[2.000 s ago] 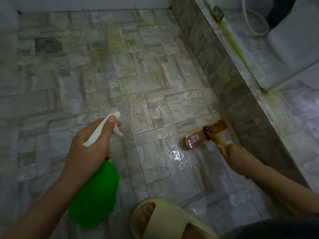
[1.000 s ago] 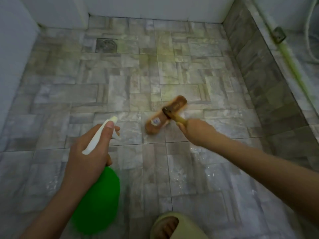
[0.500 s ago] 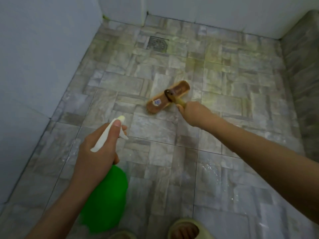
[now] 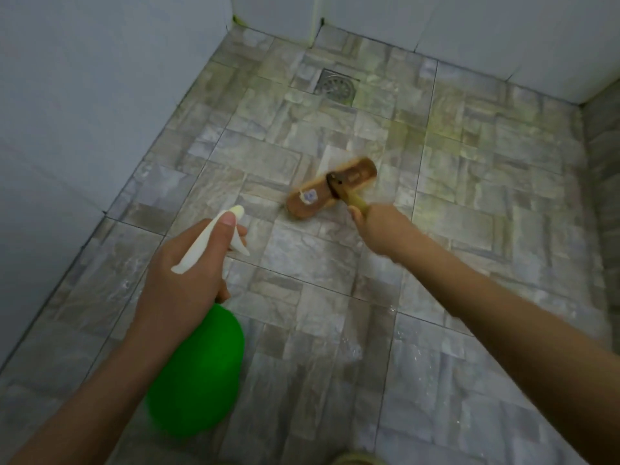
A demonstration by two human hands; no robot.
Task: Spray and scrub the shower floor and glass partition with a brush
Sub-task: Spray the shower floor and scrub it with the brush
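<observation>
A wooden scrub brush [image 4: 330, 187] with a small sticker lies bristles-down on the stone-patterned shower floor [image 4: 469, 203], near the middle. My right hand [image 4: 379, 229] grips its yellowish handle just behind the brush head. My left hand [image 4: 188, 273] holds a green spray bottle [image 4: 198, 374] by its white trigger head [image 4: 214, 236], thumb on top, nozzle pointing toward the floor left of the brush. The floor shows wet patches near me and a yellow-green tint toward the back.
A square metal drain [image 4: 337, 85] sits in the floor at the back. White walls [image 4: 67, 95] close the left and far sides. A raised tiled curb [image 4: 604, 169] runs along the right. The tip of a pale slipper [image 4: 355, 459] shows at the bottom edge.
The brush has travelled from the right curb across to the middle of the floor and further back. My view has swung left toward the wall. The spray bottle stays in my left hand.
</observation>
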